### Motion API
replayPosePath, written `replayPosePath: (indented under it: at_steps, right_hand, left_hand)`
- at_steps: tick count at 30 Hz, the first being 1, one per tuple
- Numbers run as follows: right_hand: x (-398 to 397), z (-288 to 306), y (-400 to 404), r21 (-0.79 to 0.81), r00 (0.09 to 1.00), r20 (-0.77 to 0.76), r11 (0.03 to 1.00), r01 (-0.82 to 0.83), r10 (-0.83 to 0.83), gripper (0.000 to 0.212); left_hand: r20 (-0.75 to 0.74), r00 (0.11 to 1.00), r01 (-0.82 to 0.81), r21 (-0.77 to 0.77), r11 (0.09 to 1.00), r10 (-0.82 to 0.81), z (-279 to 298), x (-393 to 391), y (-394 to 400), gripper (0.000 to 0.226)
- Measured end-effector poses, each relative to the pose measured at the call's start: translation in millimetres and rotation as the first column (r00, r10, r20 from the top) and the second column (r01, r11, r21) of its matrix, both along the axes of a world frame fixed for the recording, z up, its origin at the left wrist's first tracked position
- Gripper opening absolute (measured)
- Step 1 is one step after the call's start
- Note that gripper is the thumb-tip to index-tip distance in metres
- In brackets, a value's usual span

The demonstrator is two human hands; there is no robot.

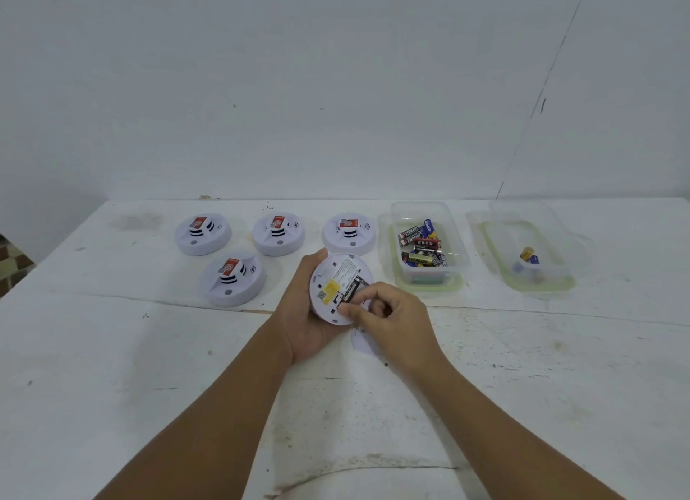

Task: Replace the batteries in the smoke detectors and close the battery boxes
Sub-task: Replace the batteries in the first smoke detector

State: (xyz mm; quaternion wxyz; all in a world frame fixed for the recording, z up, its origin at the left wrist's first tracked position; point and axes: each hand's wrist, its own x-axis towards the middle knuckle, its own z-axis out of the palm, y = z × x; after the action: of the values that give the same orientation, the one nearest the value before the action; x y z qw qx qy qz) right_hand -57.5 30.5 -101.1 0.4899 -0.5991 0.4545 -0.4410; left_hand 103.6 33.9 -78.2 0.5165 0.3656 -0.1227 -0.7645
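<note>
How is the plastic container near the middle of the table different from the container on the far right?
The nearer-middle container holds a heap of many batteries; the far-right container holds only a few. The first stands beside the detector that the hands work on; the second stands farther right, apart from it. Both are clear plastic with greenish rims and have no lid on.

There is one view only, from the camera on my head, looking forward and down across the white table point(112, 387) toward the wall point(336, 70) behind it. It sits close: my forearms come in from the bottom edge, and my left hand point(304, 313) and right hand point(388, 313) meet just below the middle. The far edge of the table crosses the picture a little above them. The wide lens bends that edge at the sides.
</note>
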Motion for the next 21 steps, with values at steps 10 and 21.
replayPosePath:
  at_steps: [10,21]
  right_hand:
    - [-22,61,-27,-0.343,0.984,-0.160,0.939,0.019,-0.078,0.007]
    - [-48,75,-143,-0.180,0.344,-0.929,0.978,-0.104,-0.134,0.033]
  left_hand:
    - [-0.034,0.986,-0.164,-0.112,0.980,0.161,8,-5,-27,0.066]
    - [0.038,0.991,-0.128,-0.059,0.990,0.130,-2,-7,-41,0.053]
